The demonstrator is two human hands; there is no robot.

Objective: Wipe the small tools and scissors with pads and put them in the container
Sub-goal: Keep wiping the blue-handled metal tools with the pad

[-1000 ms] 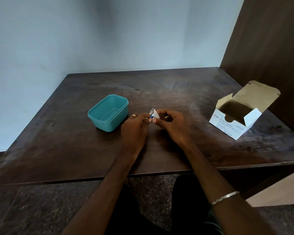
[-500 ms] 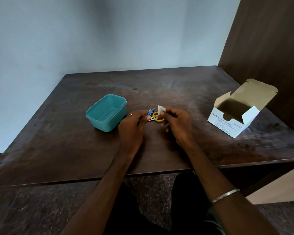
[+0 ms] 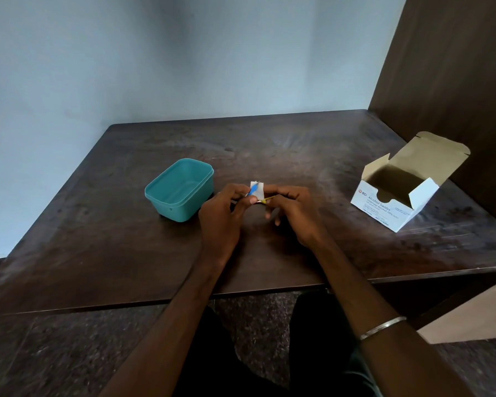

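My left hand [image 3: 222,217] pinches a small blue-handled tool [image 3: 252,192] at the middle of the table. My right hand [image 3: 297,216] holds a white pad [image 3: 257,189] against that tool's thin metal tip. A sliver of the yellow scissors [image 3: 269,198] shows just under my right fingers; the rest is hidden, and I cannot tell whether it lies on the table or is held. The teal container [image 3: 171,210] stands open to the left of my left hand, with nothing visible inside it.
An open white alcohol swab box [image 3: 384,206] sits at the right of the dark wooden table [image 3: 298,156], near a dark wood panel. A pale wall runs behind the table. The table's front edge is close to my lap.
Half a second ago the pad was held above the yellow scissors and blue tools on the table. Now the blue tool is lifted in my left fingers with the pad pressed on it.
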